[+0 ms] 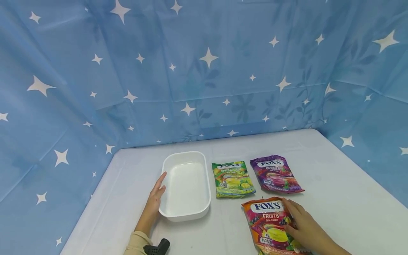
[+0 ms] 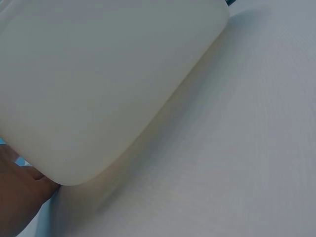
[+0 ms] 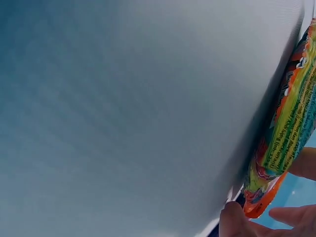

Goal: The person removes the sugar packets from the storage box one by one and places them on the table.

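In the head view, my left hand [image 1: 155, 196] is at the left side of a white rectangular tray [image 1: 208, 187], its fingers straight along the rim. The left wrist view shows the tray's outer wall [image 2: 98, 89] close up, with part of the left hand [image 2: 22, 197] at its corner. My right hand [image 1: 306, 226] holds the right edge of a red-orange bag of Fox's Fruits candy [image 1: 267, 216], thumb over its front. In the right wrist view, the candy bag [image 3: 291, 113] has fingers of the right hand [image 3: 281, 212] around one end.
A green Fox's Spring Tea candy bag [image 1: 234, 180] lies to the right of the tray. Farther right is a purple Fox's Berries candy bag [image 1: 277, 175]. All rest on a white-covered table [image 1: 331, 177], with a blue starry curtain [image 1: 204, 78] behind it.
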The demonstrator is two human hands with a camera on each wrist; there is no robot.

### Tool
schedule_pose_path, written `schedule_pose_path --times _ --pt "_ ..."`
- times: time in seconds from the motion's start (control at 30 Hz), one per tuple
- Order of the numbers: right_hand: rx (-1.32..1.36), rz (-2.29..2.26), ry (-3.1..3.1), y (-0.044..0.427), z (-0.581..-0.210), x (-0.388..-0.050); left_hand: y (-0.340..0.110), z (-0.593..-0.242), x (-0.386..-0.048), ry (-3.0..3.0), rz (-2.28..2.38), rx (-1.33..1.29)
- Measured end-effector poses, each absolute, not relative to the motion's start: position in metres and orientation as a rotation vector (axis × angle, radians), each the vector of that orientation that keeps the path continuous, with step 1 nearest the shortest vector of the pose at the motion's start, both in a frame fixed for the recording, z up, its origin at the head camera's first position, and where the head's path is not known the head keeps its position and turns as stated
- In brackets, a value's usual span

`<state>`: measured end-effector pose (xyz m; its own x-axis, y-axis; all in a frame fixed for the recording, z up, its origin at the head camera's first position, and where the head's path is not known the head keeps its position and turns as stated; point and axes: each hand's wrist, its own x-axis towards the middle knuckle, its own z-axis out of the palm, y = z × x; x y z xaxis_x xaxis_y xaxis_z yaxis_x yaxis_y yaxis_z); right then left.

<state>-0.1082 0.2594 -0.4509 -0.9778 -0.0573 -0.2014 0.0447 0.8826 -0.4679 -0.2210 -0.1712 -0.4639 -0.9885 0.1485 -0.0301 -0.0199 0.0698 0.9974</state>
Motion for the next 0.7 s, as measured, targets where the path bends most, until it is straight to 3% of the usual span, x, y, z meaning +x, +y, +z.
schedule_pose_path --times 0.47,0.7 --pt "-0.015 -0.724 2.854 0.261 -0.439 -0.119 -0.176 -0.465 -0.227 2.436 1.894 0.195" --pt "-0.064 -0.740 2.978 0.266 -0.427 -0.137 -0.177 -0.462 -0.232 2.755 1.574 0.265"
